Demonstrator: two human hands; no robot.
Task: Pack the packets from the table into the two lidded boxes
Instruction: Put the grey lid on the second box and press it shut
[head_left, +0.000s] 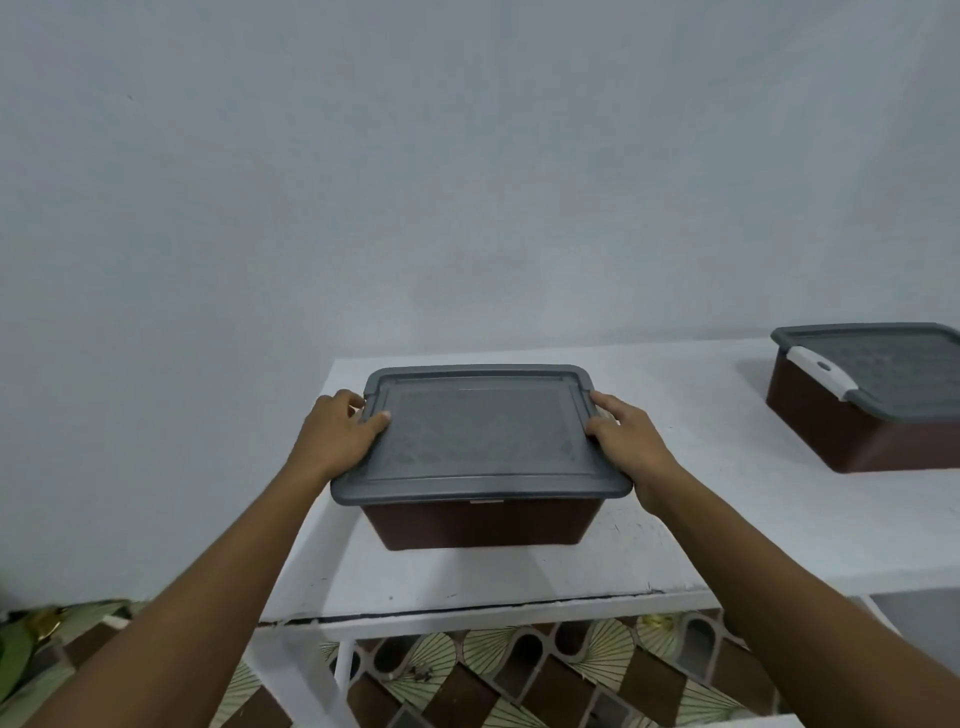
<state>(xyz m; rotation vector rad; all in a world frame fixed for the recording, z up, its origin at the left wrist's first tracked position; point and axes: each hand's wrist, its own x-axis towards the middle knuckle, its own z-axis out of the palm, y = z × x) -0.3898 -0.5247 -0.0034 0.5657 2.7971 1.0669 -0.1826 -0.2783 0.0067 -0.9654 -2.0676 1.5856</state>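
Note:
A brown box with a grey translucent lid stands on the left end of the white table. My left hand grips the lid's left edge, thumb on top and fingers curled over the side. My right hand grips the lid's right edge the same way. The hands cover the side latches of this box. A second brown box with a closed grey lid and a white latch sits at the right, partly cut off by the frame. No packets are in view.
The table stands against a plain pale wall. Its front edge runs just below the near box, with white legs underneath. A patterned tiled floor shows below. Bare tabletop lies between the two boxes.

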